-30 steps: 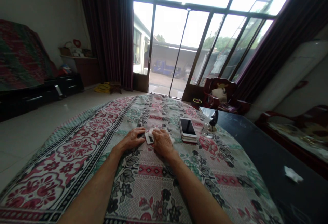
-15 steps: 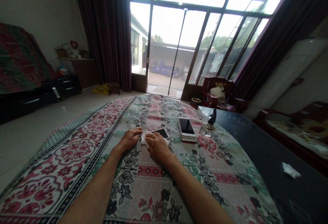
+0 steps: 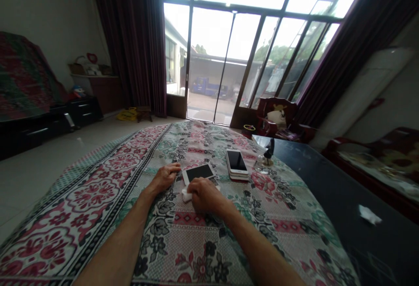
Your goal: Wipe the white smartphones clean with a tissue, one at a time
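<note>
A white smartphone (image 3: 199, 172) with a dark screen lies flat on the flowered tablecloth (image 3: 203, 225). Along its near edge, my right hand (image 3: 205, 194) is closed on a crumpled white tissue (image 3: 187, 195), part of which sticks out at the left of the fingers. My left hand (image 3: 166, 177) rests on the cloth just left of the phone, its fingers bent and pointing toward it. Whether anything is under those fingers is hidden. Right of the phone, more white phones (image 3: 237, 164) lie in a stack, the top one with its dark screen up.
Behind the stack stands a small dark figurine (image 3: 269, 151) near a clear glass-like object. A black table (image 3: 327, 190) adjoins on the right, with a crumpled white tissue (image 3: 369, 214) on it. Beyond are a wooden chair (image 3: 276, 113) and glass doors (image 3: 212, 67).
My right hand has slid with the tissue toward me, off the phone's screen to its near edge, uncovering the phone. My left hand has hardly moved.
</note>
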`<state>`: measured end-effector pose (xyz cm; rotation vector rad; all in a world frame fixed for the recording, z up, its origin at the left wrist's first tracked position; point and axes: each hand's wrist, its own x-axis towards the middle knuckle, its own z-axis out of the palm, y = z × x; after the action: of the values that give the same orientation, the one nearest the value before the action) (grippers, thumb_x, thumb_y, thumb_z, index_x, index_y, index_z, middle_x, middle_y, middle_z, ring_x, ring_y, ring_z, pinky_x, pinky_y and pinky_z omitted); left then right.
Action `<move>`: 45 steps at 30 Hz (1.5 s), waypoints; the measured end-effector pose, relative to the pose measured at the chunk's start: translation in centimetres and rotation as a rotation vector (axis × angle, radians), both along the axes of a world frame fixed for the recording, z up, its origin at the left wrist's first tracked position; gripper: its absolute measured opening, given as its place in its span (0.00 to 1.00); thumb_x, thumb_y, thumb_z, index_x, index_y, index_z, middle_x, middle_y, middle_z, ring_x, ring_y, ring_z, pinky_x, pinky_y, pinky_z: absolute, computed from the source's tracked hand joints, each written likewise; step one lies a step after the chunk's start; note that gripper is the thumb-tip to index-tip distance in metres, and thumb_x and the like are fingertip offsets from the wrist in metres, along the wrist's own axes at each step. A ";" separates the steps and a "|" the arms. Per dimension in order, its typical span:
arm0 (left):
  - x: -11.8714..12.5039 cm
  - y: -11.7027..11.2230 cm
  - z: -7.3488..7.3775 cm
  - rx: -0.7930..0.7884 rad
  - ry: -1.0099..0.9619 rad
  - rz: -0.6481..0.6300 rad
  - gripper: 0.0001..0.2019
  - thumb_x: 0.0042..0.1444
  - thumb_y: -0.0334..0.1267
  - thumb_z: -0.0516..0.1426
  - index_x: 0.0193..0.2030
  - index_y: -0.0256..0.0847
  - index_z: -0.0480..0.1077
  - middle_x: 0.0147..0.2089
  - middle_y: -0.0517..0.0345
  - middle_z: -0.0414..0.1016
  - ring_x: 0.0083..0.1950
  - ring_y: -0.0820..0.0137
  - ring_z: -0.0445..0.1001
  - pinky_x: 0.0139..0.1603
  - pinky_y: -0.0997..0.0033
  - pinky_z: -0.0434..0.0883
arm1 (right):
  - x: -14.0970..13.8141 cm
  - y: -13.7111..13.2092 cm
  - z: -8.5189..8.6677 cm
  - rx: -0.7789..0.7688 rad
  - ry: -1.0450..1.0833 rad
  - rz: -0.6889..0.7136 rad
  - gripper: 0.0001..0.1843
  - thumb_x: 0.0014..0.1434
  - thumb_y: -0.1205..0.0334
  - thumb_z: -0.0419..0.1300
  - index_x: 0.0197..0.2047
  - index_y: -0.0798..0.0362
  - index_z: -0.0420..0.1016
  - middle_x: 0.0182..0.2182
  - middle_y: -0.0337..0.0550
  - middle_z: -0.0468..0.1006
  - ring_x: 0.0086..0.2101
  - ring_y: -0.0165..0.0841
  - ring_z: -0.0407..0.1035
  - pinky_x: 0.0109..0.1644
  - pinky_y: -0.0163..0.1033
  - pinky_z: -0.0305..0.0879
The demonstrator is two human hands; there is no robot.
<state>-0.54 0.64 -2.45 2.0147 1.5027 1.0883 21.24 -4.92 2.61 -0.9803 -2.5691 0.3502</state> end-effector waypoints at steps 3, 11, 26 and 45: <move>0.1 -0.1 0.1 0.000 0.003 0.010 0.16 0.48 0.36 0.51 0.37 0.41 0.80 0.54 0.54 0.77 0.57 0.61 0.73 0.63 0.62 0.65 | 1.0 0.5 1.3 -0.031 0.016 -0.065 0.15 0.51 0.76 0.54 0.33 0.52 0.80 0.32 0.41 0.79 0.32 0.30 0.69 0.39 0.33 0.62; 0.4 -0.5 0.8 0.004 0.035 0.002 0.18 0.48 0.38 0.51 0.40 0.39 0.80 0.54 0.52 0.77 0.56 0.61 0.74 0.62 0.64 0.66 | 3.7 3.2 1.1 0.177 0.158 -0.417 0.17 0.53 0.77 0.52 0.41 0.54 0.78 0.38 0.47 0.77 0.41 0.35 0.69 0.47 0.36 0.61; 0.6 -1.1 1.7 -0.061 0.174 -0.135 0.32 0.43 0.54 0.65 0.53 0.38 0.74 0.61 0.45 0.70 0.63 0.54 0.65 0.65 0.57 0.59 | 2.2 3.9 -0.9 0.135 -0.111 -0.414 0.20 0.59 0.72 0.52 0.50 0.48 0.75 0.52 0.42 0.74 0.51 0.39 0.60 0.52 0.40 0.57; 0.1 -0.6 0.4 -0.004 0.174 -0.189 0.26 0.43 0.44 0.65 0.52 0.42 0.73 0.61 0.48 0.70 0.63 0.55 0.65 0.65 0.56 0.59 | -1.0 1.9 -1.1 0.161 -0.029 -0.073 0.10 0.59 0.67 0.59 0.42 0.45 0.78 0.47 0.38 0.76 0.47 0.36 0.63 0.49 0.40 0.56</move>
<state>-0.46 0.05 -2.03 2.2457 1.3590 0.8539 20.23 -2.99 1.50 -1.0228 -2.5334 0.1078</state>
